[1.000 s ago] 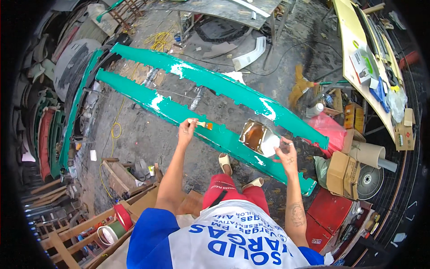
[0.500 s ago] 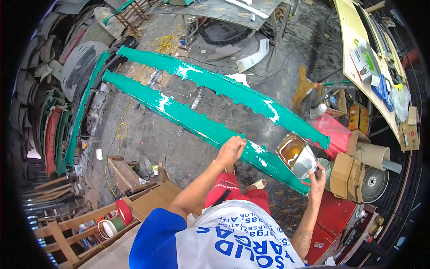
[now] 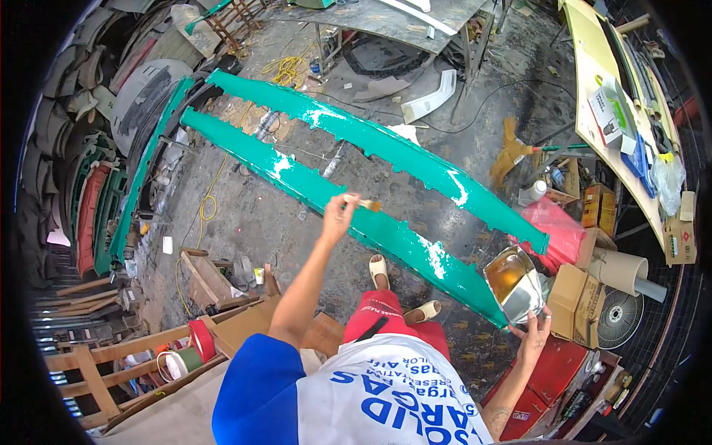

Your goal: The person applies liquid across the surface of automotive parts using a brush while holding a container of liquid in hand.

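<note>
My left hand (image 3: 337, 219) grips a small pale-handled brush (image 3: 371, 205) with a tan tip, held over the nearer long green moulded piece (image 3: 259, 167), which has ragged white streaks on it. My right hand (image 3: 535, 326) is closed on the edge of a shiny square container (image 3: 523, 298) with amber-brown liquid in it, at the right end of that piece. A second, parallel green piece (image 3: 371, 137) with similar white patches lies beyond, with metal supports between the two.
Around me are a metal table (image 3: 386, 22), a yellow cable coil (image 3: 285, 70), a broom (image 3: 506, 159), a board with items (image 3: 597, 156), a cardboard box (image 3: 575, 304), a fan (image 3: 619, 319), a red cabinet (image 3: 556, 378), a wooden crate (image 3: 100, 378) and stacked moulded parts (image 3: 93, 222).
My right hand has moved right and down with the container. My left hand dipped right onto the nearer piece, then rose back up and left with the brush.
</note>
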`<state>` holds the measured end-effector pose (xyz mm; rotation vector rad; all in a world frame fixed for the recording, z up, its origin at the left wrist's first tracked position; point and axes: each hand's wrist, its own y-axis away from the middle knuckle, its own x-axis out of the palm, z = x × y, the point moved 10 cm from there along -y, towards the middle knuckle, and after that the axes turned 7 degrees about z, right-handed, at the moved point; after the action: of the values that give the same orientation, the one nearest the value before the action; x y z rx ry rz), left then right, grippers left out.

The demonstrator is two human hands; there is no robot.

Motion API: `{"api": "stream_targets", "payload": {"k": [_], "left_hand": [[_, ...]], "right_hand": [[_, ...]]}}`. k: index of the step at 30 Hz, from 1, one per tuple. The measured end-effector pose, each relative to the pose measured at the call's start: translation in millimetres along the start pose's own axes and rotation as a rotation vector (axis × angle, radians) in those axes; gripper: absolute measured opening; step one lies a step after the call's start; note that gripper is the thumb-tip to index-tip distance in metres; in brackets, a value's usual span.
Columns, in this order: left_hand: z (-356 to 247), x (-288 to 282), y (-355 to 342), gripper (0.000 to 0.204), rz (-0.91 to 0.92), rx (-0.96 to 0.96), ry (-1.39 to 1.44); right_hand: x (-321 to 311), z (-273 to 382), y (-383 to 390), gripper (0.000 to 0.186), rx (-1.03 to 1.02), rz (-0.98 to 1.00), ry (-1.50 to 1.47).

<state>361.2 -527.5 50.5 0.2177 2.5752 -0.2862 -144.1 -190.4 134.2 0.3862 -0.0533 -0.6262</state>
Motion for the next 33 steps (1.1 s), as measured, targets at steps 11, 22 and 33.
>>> {"api": "stream_targets", "payload": {"k": [11, 22, 33], "left_hand": [[49, -5, -16, 0.026, 0.038, -0.164, 0.260], [-69, 51, 28, 0.013, 0.096, 0.254, -0.613], [-40, 83, 48, 0.010, 0.012, -0.064, -0.122]], "right_hand": [[-5, -4, 7, 0.049, 0.041, -0.062, -0.043], [-2, 2, 4, 0.052, 0.019, -0.006, -0.054], [-41, 4, -2, 0.049, 0.016, 0.025, -0.084]]}}
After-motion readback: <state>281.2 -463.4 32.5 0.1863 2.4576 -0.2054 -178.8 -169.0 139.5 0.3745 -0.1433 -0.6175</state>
